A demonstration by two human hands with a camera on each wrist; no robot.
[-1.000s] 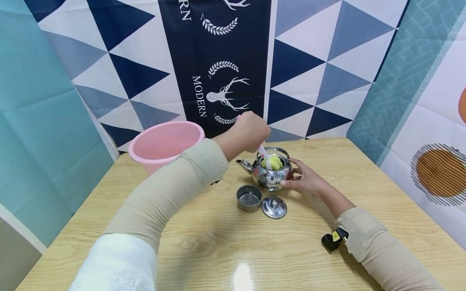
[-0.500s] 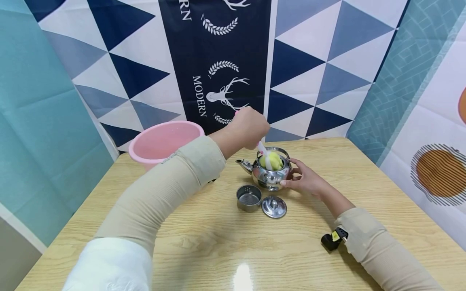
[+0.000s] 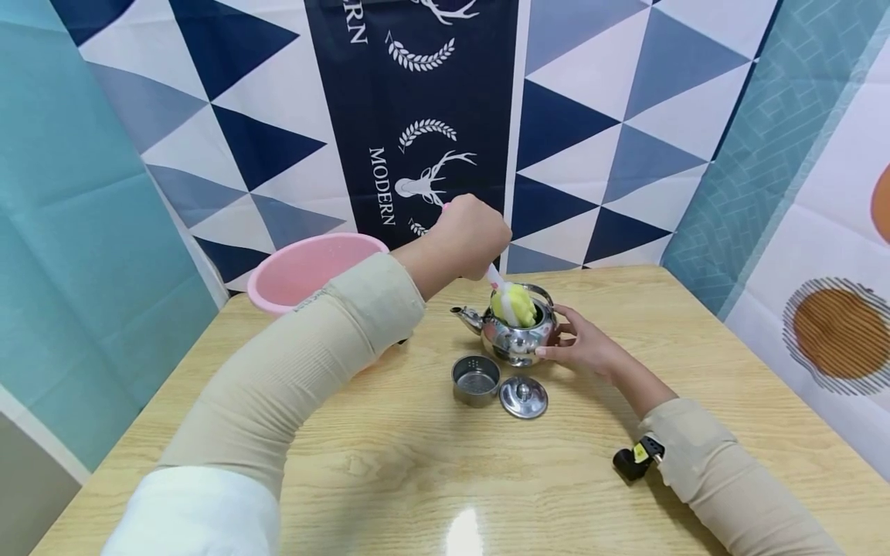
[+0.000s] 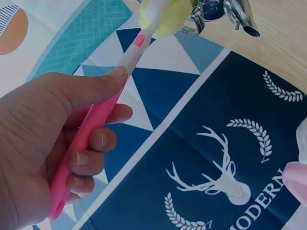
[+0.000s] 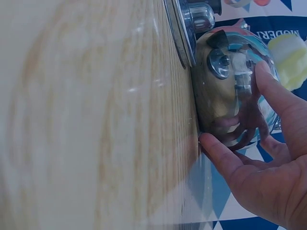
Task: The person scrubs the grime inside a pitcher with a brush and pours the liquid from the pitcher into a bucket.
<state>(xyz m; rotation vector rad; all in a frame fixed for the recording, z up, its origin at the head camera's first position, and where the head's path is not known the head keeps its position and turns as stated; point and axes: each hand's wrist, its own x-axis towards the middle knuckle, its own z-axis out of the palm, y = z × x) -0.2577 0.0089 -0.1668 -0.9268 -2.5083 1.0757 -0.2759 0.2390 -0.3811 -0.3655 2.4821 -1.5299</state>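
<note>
My left hand [image 3: 474, 238] grips the pink handle [image 4: 91, 120] of a brush, thumb along its white neck. The brush's yellow sponge head [image 3: 514, 306] sits at the open mouth of a shiny steel teapot [image 3: 518, 340], partly above the rim; in the right wrist view the sponge [image 5: 290, 60] sticks out past the pot. With thumb and fingers spread round the pot's right side, my right hand [image 3: 582, 341] holds it upright on the table. The spout points left, and the looped handle stands up behind the sponge.
In front of the teapot are a small steel strainer cup [image 3: 476, 378] and a round steel lid [image 3: 524, 397]. A pink basin [image 3: 313, 270] stands at the back left, partly behind my left arm. A patterned cloth wall [image 3: 417, 93] rises behind the wooden table [image 3: 417, 479].
My left hand has moved up and slightly left, and the sponge has risen from inside the teapot to its mouth. The right hand and the teapot have stayed in place.
</note>
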